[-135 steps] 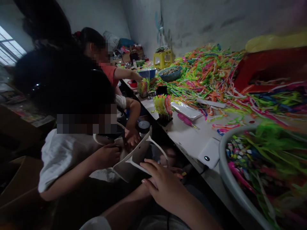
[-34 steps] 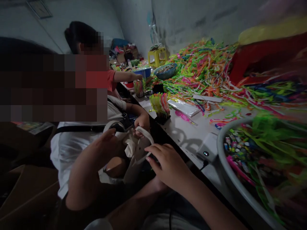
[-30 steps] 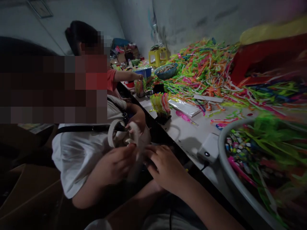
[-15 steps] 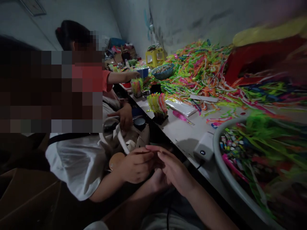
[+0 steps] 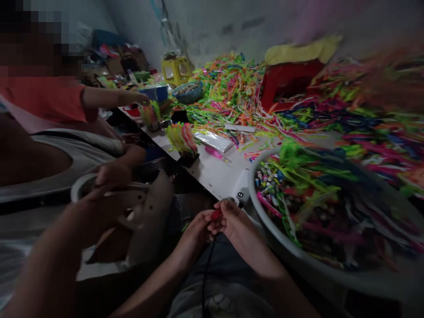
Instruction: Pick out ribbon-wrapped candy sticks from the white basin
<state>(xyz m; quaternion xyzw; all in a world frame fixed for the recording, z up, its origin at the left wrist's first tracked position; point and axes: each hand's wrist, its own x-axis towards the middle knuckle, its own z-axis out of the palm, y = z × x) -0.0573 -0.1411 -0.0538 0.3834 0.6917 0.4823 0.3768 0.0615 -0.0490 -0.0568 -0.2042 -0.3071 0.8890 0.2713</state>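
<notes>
Left hand (image 5: 198,226): fingers curled in, their tips closed on the left end of a small red piece (image 5: 217,214).
Right hand (image 5: 239,226): thumb and fingers clamped on the same piece, from its right side.
Red piece: between the two sets of fingertips, above the lap – what exactly it is, too small to tell.
Black cable (image 5: 206,269): runs down over the lap, below and between the hands.
White power bank (image 5: 242,185): on the white table (image 5: 217,176), just beyond the right hand, by the rim of the grey basin.
Grey basin (image 5: 275,234): right of the right hand, holding bright strips and small multicoloured pieces.
Pink-handled tool (image 5: 214,153): flat on the table, beyond both hands – a clear plastic packet (image 5: 214,141) lies behind it.
Black stand (image 5: 188,159): beyond the left hand, filled with upright coloured strips.
Heap of strips (image 5: 228,88): farther out, past the packet.
Cream tote bag (image 5: 150,221): left of the left hand, a co-worker's hand (image 5: 113,174) over its opening.
</notes>
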